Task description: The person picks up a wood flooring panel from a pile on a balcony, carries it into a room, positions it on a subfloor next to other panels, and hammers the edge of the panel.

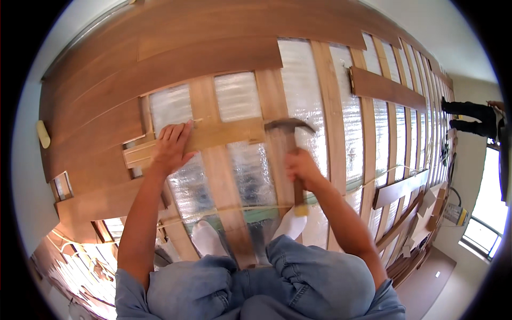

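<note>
My left hand (172,146) lies flat, fingers out, on a pale wooden board (229,132) that crosses the joists. In my right hand (303,168) is a claw hammer (289,127), gripped by its wooden handle. The dark hammer head is level with the board's right end; whether they touch I cannot tell. Slight blur shows on the hammer and right hand. Pale wooden joists (221,181) run away from me, with silvery foil sheeting (248,165) between them. Brown floorboards (213,58) cover the far and left parts of the floor.
A loose brown board (386,89) lies across the joists at right, another (400,189) nearer. A pale yellow hose or cord (341,193) crosses the joists close to my feet. Boards and cartons (421,224) are piled by the right wall, and a person (474,117) stands at far right.
</note>
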{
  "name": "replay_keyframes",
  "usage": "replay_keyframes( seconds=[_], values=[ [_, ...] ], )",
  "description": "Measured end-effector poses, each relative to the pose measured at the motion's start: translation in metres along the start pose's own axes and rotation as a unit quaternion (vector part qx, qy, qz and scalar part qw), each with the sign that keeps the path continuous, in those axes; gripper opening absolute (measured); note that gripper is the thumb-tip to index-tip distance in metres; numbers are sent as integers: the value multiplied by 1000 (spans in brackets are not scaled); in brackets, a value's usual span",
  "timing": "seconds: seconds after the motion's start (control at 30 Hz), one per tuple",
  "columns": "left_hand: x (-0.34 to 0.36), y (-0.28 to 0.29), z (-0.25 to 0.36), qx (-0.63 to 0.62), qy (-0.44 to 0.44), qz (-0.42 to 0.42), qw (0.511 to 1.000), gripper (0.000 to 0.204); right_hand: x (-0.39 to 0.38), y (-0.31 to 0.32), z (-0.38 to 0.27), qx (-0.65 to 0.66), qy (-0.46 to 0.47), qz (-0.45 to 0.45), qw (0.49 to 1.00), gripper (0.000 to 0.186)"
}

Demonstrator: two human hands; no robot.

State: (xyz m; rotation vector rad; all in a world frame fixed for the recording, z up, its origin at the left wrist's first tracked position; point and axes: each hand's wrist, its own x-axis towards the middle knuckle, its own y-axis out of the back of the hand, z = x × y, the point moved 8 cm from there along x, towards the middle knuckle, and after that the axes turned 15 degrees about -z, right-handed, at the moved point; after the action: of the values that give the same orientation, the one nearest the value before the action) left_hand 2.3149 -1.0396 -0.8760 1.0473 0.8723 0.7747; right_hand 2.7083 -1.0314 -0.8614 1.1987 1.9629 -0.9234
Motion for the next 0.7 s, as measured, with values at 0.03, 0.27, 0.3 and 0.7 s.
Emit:
replay_keyframes(
  seconds=[0.03,0.27,0.3,0.7],
  values=[
    [-1,5,2,-2,-13,31,999,94,2,-1,2,18,0,1,1000,17],
    [-2,4,-3,11,3,33,999,96,-37,78,-25,227,194,212,930,20],
    [-3,2,-4,5,7,20,1000,96,-37,77,-24,256,217,214,917,21],
    [-10,13,1,0,-2,22,1000,98,-26,-175,-32,-208,69,-261,940,21]
  ],
)
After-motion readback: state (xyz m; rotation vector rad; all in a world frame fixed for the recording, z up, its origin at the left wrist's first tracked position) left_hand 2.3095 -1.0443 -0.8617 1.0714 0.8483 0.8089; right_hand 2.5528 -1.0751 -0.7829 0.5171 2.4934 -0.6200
